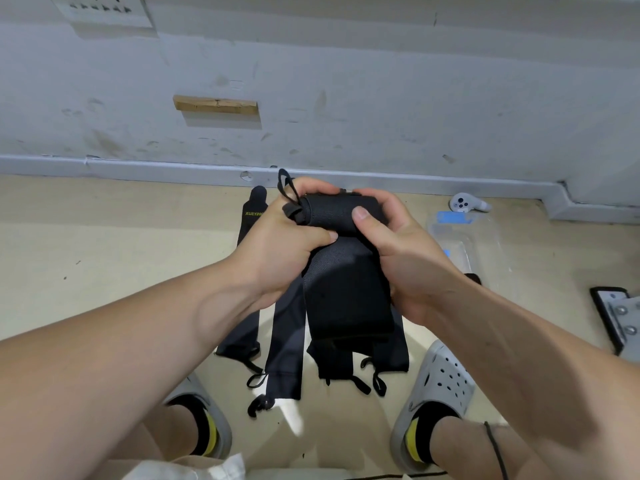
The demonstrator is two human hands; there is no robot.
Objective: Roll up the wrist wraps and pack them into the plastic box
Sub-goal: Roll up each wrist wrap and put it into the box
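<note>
The beige smooth floor [104, 237] fills the lower frame. Flat black fabric wrist wraps [285, 341] lie side by side at lower centre; a clear plastic box with blue latches [465, 251] at right; a white handheld controller [465, 203] just above it.

We look down at a bare indoor room: scuffed white wall [381, 81], grey baseboard [415, 185], beige floor [104, 237], game controller [465, 203].

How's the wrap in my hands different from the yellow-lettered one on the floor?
The held wrap is partly rolled, its tail hanging; the lettered wrap lies flat and unrolled on the floor. The left hand and right hand grip the held wrap; the lettered wrap lies unheld. Both are black.
</note>
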